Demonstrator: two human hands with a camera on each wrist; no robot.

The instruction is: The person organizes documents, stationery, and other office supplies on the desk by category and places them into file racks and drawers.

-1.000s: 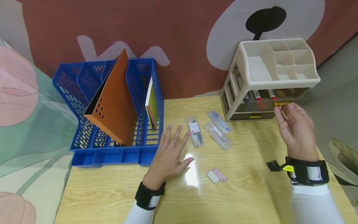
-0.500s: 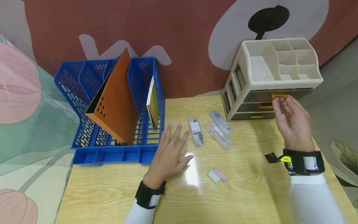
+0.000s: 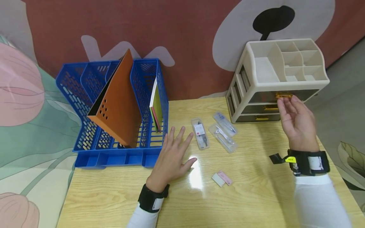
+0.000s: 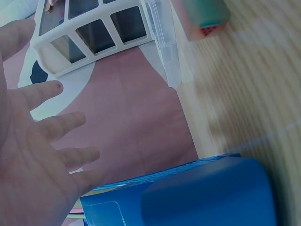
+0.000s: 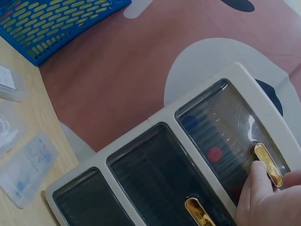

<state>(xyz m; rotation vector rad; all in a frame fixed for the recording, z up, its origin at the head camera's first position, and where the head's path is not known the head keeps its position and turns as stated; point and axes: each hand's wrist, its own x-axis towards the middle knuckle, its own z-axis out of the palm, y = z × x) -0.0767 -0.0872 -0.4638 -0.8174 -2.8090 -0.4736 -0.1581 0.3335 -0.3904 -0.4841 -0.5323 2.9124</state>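
Note:
My right hand [image 3: 297,123], palm up, has its fingertips at the gold handle [image 5: 267,164] of the top drawer [image 5: 225,136]. Thumb and fingers lie on both sides of that handle in the right wrist view. The smoky, see-through drawer sits flush in the cream desktop organizer [image 3: 263,69], and red and blue round ends show behind its front. My left hand [image 3: 171,158] is spread flat, palm down, low over the wooden table [image 3: 114,196], just right of the blue file rack [image 3: 114,158]. It holds nothing.
Clear plastic cases [image 3: 200,133] lie mid-table, one with a white label. Closer to me are a grey and a pink small block [image 3: 224,178]. An orange folder [image 3: 119,107] and thin booklets [image 3: 155,104] stand in the rack. A patterned cloth [image 3: 188,47] hangs behind.
The top drawer, pulled out with marker pens showing a second ago, has slid back into the organizer. My right hand moved forward with it. My left hand has stayed in place.

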